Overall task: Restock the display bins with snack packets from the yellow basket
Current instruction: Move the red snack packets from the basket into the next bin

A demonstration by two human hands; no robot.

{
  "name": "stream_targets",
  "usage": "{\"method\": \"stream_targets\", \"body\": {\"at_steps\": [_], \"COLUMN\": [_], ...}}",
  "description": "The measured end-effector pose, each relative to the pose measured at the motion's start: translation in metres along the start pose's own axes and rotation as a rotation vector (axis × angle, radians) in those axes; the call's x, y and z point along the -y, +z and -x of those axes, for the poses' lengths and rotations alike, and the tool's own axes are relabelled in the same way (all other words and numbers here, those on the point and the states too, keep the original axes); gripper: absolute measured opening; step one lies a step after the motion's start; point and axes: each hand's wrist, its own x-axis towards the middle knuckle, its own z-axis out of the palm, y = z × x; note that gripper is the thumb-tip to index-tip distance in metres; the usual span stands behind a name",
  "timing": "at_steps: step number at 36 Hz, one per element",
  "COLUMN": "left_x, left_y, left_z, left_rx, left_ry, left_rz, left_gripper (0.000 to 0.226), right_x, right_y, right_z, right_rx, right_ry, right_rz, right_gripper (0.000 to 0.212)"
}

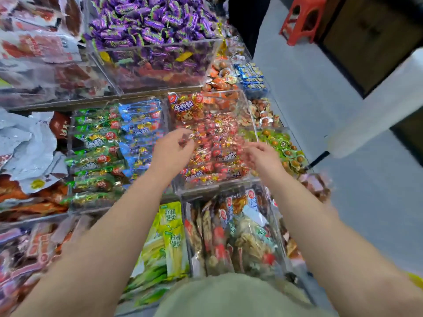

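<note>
Snack packets (212, 143) in red-gold wrap lie in the clear bin (219, 183), where the left hand (174, 149) pinches a few beside the right hand (263, 156), fingers too blurred to read; placing seems underway, release next.

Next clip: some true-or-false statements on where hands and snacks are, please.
1. The left hand and right hand are both over the bin of red packets. True.
2. The purple candies lie nearest the person. False: they lie far back, beyond the red packets.
3. A red stool stands on the floor right of the display. True.
4. The blue packets lie right of the red packets. False: they lie left of them.
</note>
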Motion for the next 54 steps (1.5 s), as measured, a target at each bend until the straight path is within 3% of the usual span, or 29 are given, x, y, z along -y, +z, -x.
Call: {"method": "stream_targets", "body": {"at_steps": [2, 5, 8, 13, 18, 24, 28, 34, 41, 47, 54], "left_x": [-0.014, -0.020, -0.016, -0.003, 0.016, 0.020, 0.010, -0.026, -0.079, -0.104, -0.127], "left_y": [0.017, 0.053, 0.091, 0.144, 0.179, 0.209, 0.229, 0.271, 0.322, 0.343, 0.379], "left_z": [0.026, 0.062, 0.097, 0.157, 0.210, 0.260, 0.287, 0.332, 0.375, 0.379, 0.357], "left_rx": [0.069, 0.249, 0.442, 0.704, 0.947, 1.051, 1.078, 1.098, 1.198, 1.230, 1.232], "left_ry": [0.050, 0.026, -0.014, -0.197, -0.435, -0.646, -0.615, -0.566, -0.390, -0.328, -0.351], "left_rz": [0.130, 0.232, 0.196, 0.145, -0.001, -0.139, -0.267, -0.320, -0.311, -0.420, -0.499], "left_gripper": [0.012, 0.023, 0.016, 0.017, 0.011, 0.025, 0.026, 0.017, 0.012, 0.014, 0.023], "right_x": [-0.020, -0.062, -0.113, -0.202, -0.286, -0.374, -0.413, -0.444, -0.457, -0.455, -0.452], "right_y": [-0.011, -0.033, -0.058, -0.097, -0.127, -0.150, -0.172, -0.224, -0.276, -0.288, -0.312], "right_z": [0.020, 0.053, 0.084, 0.148, 0.240, 0.356, 0.421, 0.482, 0.497, 0.489, 0.453], "right_rx": [-0.072, -0.172, -0.293, -0.436, -0.588, -0.719, -0.723, -0.812, -0.881, -0.758, -0.664], "right_ry": [0.008, 0.082, 0.193, 0.456, 0.695, 0.918, 1.042, 1.070, 0.994, 1.028, 1.040], "right_rz": [-0.087, -0.111, -0.163, -0.241, -0.447, -0.694, -0.721, -0.800, -0.781, -0.733, -0.716], "right_gripper": [0.012, 0.010, 0.017, 0.036, 0.027, 0.034, 0.034, 0.012, 0.010, 0.002, 0.006]}}
